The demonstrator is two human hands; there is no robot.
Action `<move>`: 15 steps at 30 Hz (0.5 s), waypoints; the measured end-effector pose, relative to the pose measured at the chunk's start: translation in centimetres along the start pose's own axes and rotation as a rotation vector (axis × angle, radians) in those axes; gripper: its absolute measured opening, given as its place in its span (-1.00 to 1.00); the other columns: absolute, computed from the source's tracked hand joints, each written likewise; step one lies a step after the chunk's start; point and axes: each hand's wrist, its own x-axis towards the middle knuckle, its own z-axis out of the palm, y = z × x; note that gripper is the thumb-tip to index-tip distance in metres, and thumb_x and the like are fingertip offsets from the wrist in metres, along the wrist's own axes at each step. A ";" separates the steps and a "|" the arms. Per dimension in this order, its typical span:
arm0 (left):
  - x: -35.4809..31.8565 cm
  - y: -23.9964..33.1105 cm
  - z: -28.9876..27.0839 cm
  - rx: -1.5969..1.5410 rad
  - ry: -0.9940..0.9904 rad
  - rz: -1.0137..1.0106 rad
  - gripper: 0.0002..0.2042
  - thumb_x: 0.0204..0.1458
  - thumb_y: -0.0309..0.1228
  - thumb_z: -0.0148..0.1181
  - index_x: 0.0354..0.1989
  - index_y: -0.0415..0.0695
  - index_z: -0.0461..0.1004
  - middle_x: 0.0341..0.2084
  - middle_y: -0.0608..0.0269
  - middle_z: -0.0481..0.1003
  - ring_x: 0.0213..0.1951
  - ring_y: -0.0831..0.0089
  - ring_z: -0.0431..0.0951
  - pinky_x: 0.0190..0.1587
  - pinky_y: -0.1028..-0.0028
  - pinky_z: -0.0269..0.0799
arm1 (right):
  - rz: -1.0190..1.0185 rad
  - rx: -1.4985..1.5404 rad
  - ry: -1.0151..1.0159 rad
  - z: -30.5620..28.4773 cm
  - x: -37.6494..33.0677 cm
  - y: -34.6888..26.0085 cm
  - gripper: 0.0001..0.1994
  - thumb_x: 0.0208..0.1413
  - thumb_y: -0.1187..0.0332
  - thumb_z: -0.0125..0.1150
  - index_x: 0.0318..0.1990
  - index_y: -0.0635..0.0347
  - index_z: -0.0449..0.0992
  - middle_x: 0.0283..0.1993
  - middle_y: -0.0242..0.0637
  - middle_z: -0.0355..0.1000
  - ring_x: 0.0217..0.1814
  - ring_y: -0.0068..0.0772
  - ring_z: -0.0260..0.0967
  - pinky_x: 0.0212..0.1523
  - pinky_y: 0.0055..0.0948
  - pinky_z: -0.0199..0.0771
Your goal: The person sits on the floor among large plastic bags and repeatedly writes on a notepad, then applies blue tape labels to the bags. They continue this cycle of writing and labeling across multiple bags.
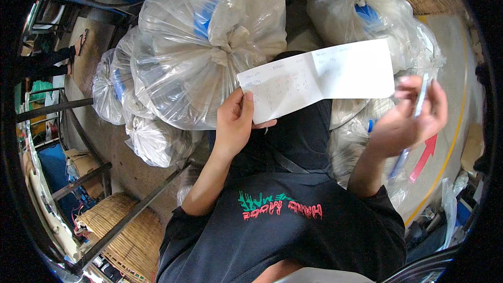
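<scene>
My left hand [234,124] grips the lower left corner of a white sheet of paper [352,76], the thumb on top and fingertips showing underneath. A fold runs down the middle of the sheet, and rows of handwriting cover much of its left half, with a few marks on the right. Just right of the paper is my right hand [408,126], raised and blurred by motion. Its fingers are closed around a pale pen [421,98], whose blue lower end sticks out below the hand. The pen is apart from the paper.
A large knotted clear plastic bag [175,68] bulges in front of me, with another bag [335,18] to its right and smaller ones around. At left stand a dark metal rail [133,212], a wicker basket [131,246] and another person's sandalled foot [80,43]. A red arrow [423,160] marks the floor.
</scene>
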 end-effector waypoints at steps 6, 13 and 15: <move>0.4 0.0 0.7 0.009 0.018 0.014 -0.65 0.49 -0.35 -0.20 0.22 -0.38 0.34 -0.01 0.04 0.55 -0.05 0.24 0.68 -0.15 0.26 0.80 | 0.287 -0.020 -0.624 4.0 -5.6 0.3 -0.91 0.02 0.48 0.29 -0.45 0.23 0.50 -0.49 -0.23 0.48 -0.56 -0.26 0.41 -0.48 -0.40 0.41; 1.4 -0.8 1.2 -0.036 0.035 -0.005 -0.65 0.50 -0.33 -0.19 0.21 -0.37 0.35 -0.02 0.02 0.55 -0.06 0.24 0.68 -0.15 0.24 0.80 | 0.650 0.104 -0.351 6.0 -9.3 4.2 -0.50 0.55 0.16 -0.24 -0.47 0.25 0.33 -0.60 -0.25 0.34 -0.65 -0.58 0.16 -0.60 -0.55 0.17; 1.7 -1.0 1.3 -0.035 0.017 -0.004 -0.64 0.50 -0.32 -0.20 0.21 -0.36 0.35 -0.03 0.02 0.55 -0.06 0.24 0.68 -0.15 0.25 0.79 | 0.496 0.051 -0.356 5.8 -10.1 4.7 -0.51 0.55 0.16 -0.23 -0.46 0.25 0.33 -0.59 -0.23 0.35 -0.65 -0.58 0.17 -0.61 -0.54 0.16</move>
